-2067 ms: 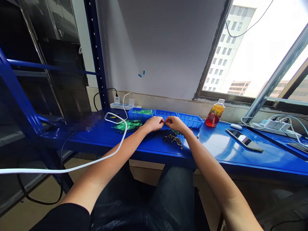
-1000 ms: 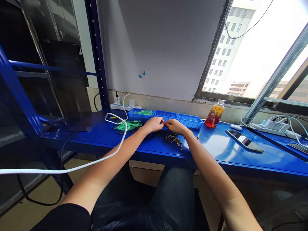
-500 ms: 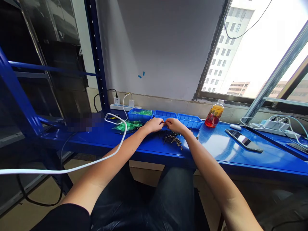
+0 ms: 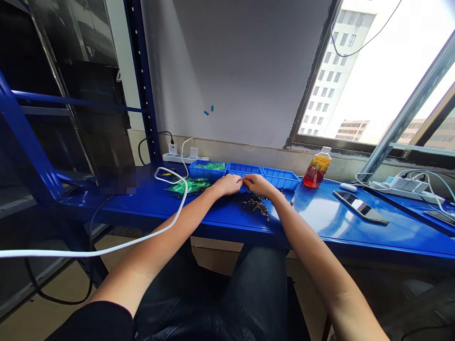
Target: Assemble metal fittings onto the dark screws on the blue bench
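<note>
My left hand (image 4: 228,184) and my right hand (image 4: 258,184) meet fingertip to fingertip above the blue bench (image 4: 320,218). Between the fingertips both hands pinch one small dark part (image 4: 242,180), too small to identify. Just in front of my right hand lies a pile of small dark screws (image 4: 255,205). Behind the hands stand three blue trays in a row: the left tray (image 4: 208,169) holds green bags, the middle tray (image 4: 245,169) and the right tray (image 4: 282,178) show no clear contents. More green bags (image 4: 188,185) lie left of my left hand.
A bottle of red drink (image 4: 317,168) stands right of the trays, with a phone (image 4: 360,206) and a power strip with cables (image 4: 405,184) further right. A white cable (image 4: 170,213) loops over the bench's left part. A white power strip (image 4: 181,156) sits by the wall.
Hardly anything differs: both hands stay together at the same spot, with only small finger movements around the tiny part.
</note>
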Motion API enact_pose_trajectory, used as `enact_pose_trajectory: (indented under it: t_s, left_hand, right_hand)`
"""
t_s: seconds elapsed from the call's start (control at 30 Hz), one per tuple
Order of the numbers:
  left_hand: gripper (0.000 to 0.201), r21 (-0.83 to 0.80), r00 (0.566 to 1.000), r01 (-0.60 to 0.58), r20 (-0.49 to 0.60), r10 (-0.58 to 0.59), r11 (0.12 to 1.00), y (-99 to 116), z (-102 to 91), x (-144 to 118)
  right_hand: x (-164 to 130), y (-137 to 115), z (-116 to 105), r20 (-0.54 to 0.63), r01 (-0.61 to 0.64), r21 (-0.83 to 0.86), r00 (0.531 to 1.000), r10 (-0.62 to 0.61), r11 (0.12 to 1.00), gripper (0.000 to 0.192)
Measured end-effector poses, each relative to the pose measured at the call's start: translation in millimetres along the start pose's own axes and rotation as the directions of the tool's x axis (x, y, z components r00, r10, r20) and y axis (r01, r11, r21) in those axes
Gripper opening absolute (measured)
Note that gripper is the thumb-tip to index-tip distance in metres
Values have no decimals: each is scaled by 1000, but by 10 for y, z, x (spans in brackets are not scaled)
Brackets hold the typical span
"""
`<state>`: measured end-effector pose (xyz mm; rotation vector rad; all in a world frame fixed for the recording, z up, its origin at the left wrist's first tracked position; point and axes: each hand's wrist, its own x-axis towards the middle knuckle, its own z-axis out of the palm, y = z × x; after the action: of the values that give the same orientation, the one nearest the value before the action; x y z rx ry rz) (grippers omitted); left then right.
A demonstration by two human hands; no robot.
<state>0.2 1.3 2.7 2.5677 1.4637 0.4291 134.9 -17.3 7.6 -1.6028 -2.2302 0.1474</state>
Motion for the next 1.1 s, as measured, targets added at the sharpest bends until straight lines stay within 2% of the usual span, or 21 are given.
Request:
enact_pose_trajectory:
  t_s: [0.3, 0.57, 1.1]
  left_hand:
    - [38, -4, 999, 6, 36, -5, 1000, 9, -15, -10]
    - [38, 108, 998, 55, 5, -56, 993, 44, -39, -49]
    - [37, 105, 997, 77, -19, -75, 992, 41, -34, -48]
  right_hand:
    - [5, -15, 10, -10, -3, 20, 1000, 4, 1000, 25]
    - [-15, -59, -8, 6, -33, 51, 999, 33, 998, 27]
    - [-21, -52, -10, 27, -34, 0, 999, 33, 999, 29]
